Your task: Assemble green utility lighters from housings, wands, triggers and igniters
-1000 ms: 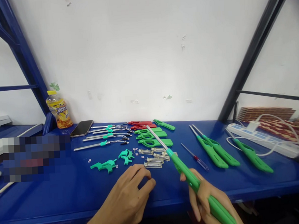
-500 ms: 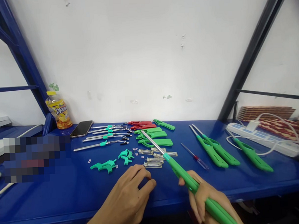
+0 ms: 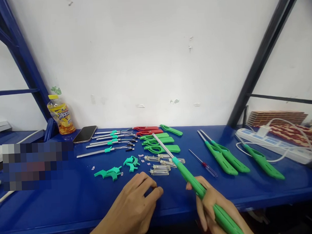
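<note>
My right hand (image 3: 216, 205) is wrapped round the handle of a green long-necked gas lighter (image 3: 191, 179). Its silver tube points up and away to the left, over the table. My left hand (image 3: 135, 204) hovers low at the front of the table, fingers curled and thumb against the forefinger; whatever they pinch, if anything, is hidden. Beyond it lie teal plastic triggers (image 3: 113, 173) and several clear fuel tanks (image 3: 159, 172). Right of the held lighter is a screwdriver (image 3: 206, 166) with a clear and red handle.
Metal lighter tubes with wires (image 3: 95, 152) lie at back left, beside green (image 3: 167, 149) and red handle shells (image 3: 148, 132). Several whole green lighters (image 3: 221, 159) rest at right, near a white power strip (image 3: 278, 146). A phone (image 3: 84, 134) and yellow-capped bottle (image 3: 60, 116) stand back left.
The held lighter has rolled in my right hand and its tip has shifted slightly right; its narrow edge now faces up more. My left hand has hardly moved.
</note>
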`<state>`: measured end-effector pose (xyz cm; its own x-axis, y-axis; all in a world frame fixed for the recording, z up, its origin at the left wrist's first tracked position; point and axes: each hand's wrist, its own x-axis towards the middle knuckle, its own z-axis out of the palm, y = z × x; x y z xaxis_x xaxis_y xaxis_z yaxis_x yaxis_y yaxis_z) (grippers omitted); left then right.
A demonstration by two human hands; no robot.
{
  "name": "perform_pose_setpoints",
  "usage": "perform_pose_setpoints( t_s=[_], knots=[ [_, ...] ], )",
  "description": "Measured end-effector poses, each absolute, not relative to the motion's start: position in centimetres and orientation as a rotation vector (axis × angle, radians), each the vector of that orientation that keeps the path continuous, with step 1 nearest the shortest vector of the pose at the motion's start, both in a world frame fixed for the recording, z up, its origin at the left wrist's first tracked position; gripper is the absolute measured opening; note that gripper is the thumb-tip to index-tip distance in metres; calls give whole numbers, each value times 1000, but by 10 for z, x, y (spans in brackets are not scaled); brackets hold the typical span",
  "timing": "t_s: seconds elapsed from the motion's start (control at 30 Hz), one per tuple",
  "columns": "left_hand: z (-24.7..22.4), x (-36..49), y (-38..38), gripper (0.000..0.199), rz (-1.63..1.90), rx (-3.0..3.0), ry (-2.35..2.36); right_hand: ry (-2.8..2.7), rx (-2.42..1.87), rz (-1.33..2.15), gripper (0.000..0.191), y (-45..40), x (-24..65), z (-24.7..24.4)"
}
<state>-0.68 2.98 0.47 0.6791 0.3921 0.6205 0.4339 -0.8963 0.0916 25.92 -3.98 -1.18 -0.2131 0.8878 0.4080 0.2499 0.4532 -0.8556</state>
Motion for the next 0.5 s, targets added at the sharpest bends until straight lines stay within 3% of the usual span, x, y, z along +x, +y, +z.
perform_pose_setpoints(
  t_s=[0.33, 0.5],
  knots=[
    [7, -8, 28, 32, -1049, -2795, -681, -1655, -975, 860, 41, -41, 258, -15],
    [7, -11, 25, 42, -1173, -2714, -627, -1696, -912, 920, 41, -39, 261, -16]
  ],
)
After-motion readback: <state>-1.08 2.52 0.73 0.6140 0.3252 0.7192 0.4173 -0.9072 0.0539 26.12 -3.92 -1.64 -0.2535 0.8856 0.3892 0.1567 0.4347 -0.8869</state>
